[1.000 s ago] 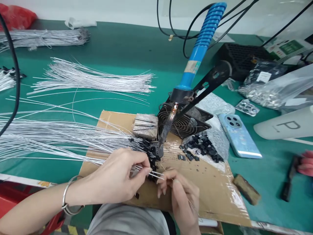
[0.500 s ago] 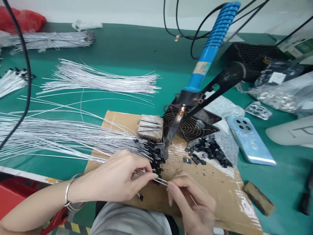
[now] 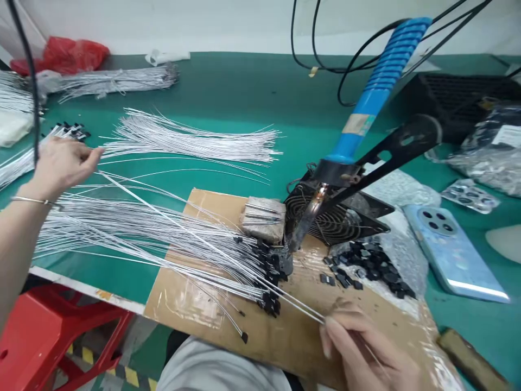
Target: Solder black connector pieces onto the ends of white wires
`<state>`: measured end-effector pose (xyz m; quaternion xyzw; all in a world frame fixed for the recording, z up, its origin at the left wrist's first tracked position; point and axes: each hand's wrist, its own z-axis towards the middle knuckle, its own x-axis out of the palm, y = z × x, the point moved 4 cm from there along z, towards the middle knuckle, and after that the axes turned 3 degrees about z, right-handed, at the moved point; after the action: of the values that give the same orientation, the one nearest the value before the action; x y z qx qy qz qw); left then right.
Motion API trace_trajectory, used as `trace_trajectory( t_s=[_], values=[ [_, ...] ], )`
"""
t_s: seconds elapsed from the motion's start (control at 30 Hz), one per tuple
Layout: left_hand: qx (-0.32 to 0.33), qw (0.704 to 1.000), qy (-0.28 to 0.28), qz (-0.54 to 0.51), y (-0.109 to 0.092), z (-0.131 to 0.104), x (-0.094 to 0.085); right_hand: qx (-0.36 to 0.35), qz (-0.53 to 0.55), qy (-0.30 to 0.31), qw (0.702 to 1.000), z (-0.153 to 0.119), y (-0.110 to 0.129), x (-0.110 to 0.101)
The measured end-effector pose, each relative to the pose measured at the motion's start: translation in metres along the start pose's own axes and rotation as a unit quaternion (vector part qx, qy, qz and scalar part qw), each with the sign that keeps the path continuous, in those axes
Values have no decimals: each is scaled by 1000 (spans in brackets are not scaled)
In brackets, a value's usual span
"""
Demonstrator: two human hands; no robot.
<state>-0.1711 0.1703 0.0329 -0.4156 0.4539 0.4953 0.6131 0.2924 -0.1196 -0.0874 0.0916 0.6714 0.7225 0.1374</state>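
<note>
At the lower right, my right hand (image 3: 366,342) pinches the ends of thin white wires (image 3: 203,239), which stretch up and left across a pile. My left hand (image 3: 67,163), with a bangle at its wrist, is at the far left beside black-tipped wires (image 3: 69,131); its thumb and finger are close together, and what they hold, if anything, is too small to make out. Between the hands lies a large pile of white wires (image 3: 134,222) with black connectors (image 3: 266,271) at its right end, partly on the cardboard (image 3: 309,342). Behind it lies a loose wire bundle (image 3: 195,138).
A blue-handled soldering iron (image 3: 378,87) is mounted above a black fan (image 3: 334,214) and a block with metal strips (image 3: 264,219). Loose black pieces (image 3: 374,266), a blue phone (image 3: 459,255) and a brown block (image 3: 472,361) lie right. A red stool (image 3: 52,331) stands lower left.
My left hand has moved from the connectors to the far upper left, away from my right hand. The wires in my right hand now show at length. The view has shifted left.
</note>
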Motion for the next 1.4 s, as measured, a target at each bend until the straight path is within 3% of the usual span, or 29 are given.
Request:
trace_trajectory(
  t_s=[0.1,0.17,0.23,0.3,0.33,0.37,0.43,0.57,0.73,0.9,1.0,1.07,1.17,1.23,1.33,1.4],
  values=[
    [1,996,-75,47,-6,-11,-8,-16,-28,57,998,4,7,23],
    [2,989,-136,54,-34,-36,-10,-15,-28,76,997,7,9,34],
    [25,985,-166,33,-82,-70,-9,-16,-28,78,996,8,10,41],
    [134,981,-115,-85,-142,-103,-2,-26,-31,84,996,9,12,45],
    [242,956,-79,-143,-174,-118,3,-29,-35,85,995,10,13,45],
    [320,934,-58,-148,-201,-130,9,-31,-40,86,995,10,14,45],
    [371,922,-11,-109,-234,-135,25,-29,-48,89,994,12,15,44],
    [327,936,58,-119,-239,-113,53,-28,-55,77,995,13,14,41],
    [326,916,114,-205,-239,-109,57,-29,-43,49,997,11,13,40],
    [351,900,81,-247,-263,-125,56,-33,-40,41,998,12,12,39],
    [330,894,97,-287,-271,-130,60,-49,-61,53,995,14,11,38],
    [294,895,110,-315,-271,-133,56,-82,-79,77,990,15,11,39],
    [249,912,46,-323,-269,-143,36,-104,-91,101,985,16,12,41],
    [281,904,28,-321,-274,-157,22,-97,-83,98,987,16,14,41],
    [345,880,108,-308,-291,-177,19,-115,-72,108,985,15,19,43],
    [340,871,160,-318,-297,-181,25,-126,-74,116,982,15,22,43]
  ],
)
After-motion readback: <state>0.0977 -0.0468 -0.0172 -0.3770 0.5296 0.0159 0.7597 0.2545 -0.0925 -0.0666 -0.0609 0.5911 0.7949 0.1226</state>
